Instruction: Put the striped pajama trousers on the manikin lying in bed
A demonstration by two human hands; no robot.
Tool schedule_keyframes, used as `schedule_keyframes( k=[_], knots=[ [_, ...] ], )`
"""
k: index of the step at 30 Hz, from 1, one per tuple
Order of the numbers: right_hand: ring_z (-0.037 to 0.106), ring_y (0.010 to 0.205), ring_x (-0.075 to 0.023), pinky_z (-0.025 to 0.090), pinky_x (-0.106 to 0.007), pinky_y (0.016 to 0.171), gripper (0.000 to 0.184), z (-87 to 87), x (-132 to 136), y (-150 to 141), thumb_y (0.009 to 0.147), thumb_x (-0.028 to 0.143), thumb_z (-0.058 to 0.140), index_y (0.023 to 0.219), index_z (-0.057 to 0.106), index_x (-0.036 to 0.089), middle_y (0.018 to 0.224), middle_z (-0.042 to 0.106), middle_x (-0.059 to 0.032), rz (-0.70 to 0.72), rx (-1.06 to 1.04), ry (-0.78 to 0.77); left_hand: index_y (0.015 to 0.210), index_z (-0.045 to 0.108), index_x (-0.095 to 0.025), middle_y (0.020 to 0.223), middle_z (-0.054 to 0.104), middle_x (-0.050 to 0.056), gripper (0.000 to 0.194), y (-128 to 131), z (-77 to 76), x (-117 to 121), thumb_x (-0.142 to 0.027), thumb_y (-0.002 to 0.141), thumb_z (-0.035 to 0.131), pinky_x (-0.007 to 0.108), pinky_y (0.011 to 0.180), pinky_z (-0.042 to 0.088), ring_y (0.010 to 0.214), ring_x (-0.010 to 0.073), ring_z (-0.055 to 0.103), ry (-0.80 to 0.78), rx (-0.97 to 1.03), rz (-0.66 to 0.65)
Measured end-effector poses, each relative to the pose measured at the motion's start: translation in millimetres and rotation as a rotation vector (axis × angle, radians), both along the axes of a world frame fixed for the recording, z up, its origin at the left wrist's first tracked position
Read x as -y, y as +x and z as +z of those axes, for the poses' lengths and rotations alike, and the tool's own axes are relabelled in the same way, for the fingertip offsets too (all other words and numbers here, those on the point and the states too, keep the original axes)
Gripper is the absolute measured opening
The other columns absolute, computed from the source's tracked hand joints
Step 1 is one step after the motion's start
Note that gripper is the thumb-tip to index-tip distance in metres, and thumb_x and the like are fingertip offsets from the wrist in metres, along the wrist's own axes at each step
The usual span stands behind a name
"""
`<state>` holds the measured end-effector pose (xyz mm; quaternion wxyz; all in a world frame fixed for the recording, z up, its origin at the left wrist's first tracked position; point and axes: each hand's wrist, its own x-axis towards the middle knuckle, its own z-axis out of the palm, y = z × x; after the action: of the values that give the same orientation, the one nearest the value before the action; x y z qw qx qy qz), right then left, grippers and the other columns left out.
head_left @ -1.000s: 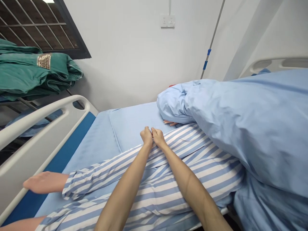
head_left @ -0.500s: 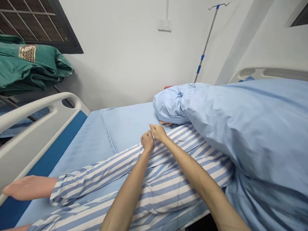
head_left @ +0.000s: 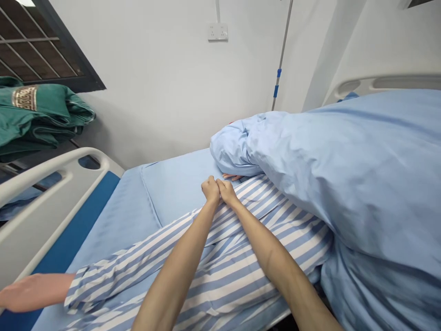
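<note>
Both my hands are at the far leg of striped trousers (head_left: 144, 250), worn by a figure lying on the bed. My left hand (head_left: 210, 189) is curled into a fist at the far side of the thigh, with nothing visible in it. Right beside it, my right hand (head_left: 226, 191) is also a fist, its knuckles close to or touching the left one. The undersides of both fists are hidden. A blue quilt (head_left: 327, 156) covers the figure's upper body. The fingers of a smooth hand (head_left: 231, 176) peek out under the quilt, and a bare foot (head_left: 36, 292) extends at the lower left.
A bed end board (head_left: 69, 168) rises on the left and a headboard (head_left: 365, 87) at the far right. Folded green cloth (head_left: 44, 112) lies beyond the left board. Against the wall stands an infusion pole (head_left: 283, 53). A blue sheet (head_left: 179, 177) covers the mattress.
My left fist has shifted away from me along the thigh, and my right fist has drawn slightly back, so they are now about level. The view has tilted downward and turned slightly.
</note>
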<state>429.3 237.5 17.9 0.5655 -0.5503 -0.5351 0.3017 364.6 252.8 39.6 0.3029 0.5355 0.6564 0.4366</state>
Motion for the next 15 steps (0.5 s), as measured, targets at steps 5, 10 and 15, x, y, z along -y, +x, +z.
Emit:
schedule_keyframes(
  k=[5, 10, 15],
  knots=[
    [0.048, 0.059, -0.0138, 0.034, -0.026, 0.057, 0.046, 0.8, 3.2, -1.4, 0.096, 0.042, 0.039, 0.055, 0.046, 0.021, 0.056, 0.054, 0.0005, -0.066, 0.010, -0.009, 0.057, 0.049, -0.021, 0.063, 0.060, 0.003, 0.044, 0.4, -16.2, 19.4, -0.037, 0.096, 0.035, 0.026, 0.064, 0.035, 0.066, 0.0145, 0.051, 0.051, -0.128, -0.036],
    [0.057, 0.067, -0.0186, 0.037, -0.029, 0.064, 0.044, 18.0, 4.8, 6.5, 0.098, 0.034, 0.043, 0.058, 0.056, 0.020, 0.065, 0.064, -0.0067, -0.112, 0.318, -0.127, 0.058, 0.053, -0.021, 0.064, 0.063, 0.006, 0.047, -1.3, -14.9, 20.8, -0.034, 0.098, 0.032, 0.028, 0.064, 0.032, 0.064, 0.0152, 0.051, 0.045, -0.170, -0.077],
    [0.060, 0.074, -0.0204, 0.036, -0.029, 0.066, 0.040, 24.2, 3.3, 27.6, 0.098, 0.033, 0.046, 0.068, 0.068, 0.019, 0.072, 0.070, -0.0097, -0.077, 0.576, -0.132, 0.054, 0.049, -0.021, 0.062, 0.060, 0.005, 0.048, 3.2, -10.5, 23.9, -0.035, 0.097, 0.034, 0.028, 0.063, 0.028, 0.064, 0.0151, 0.047, 0.043, -0.181, -0.100]
  ],
)
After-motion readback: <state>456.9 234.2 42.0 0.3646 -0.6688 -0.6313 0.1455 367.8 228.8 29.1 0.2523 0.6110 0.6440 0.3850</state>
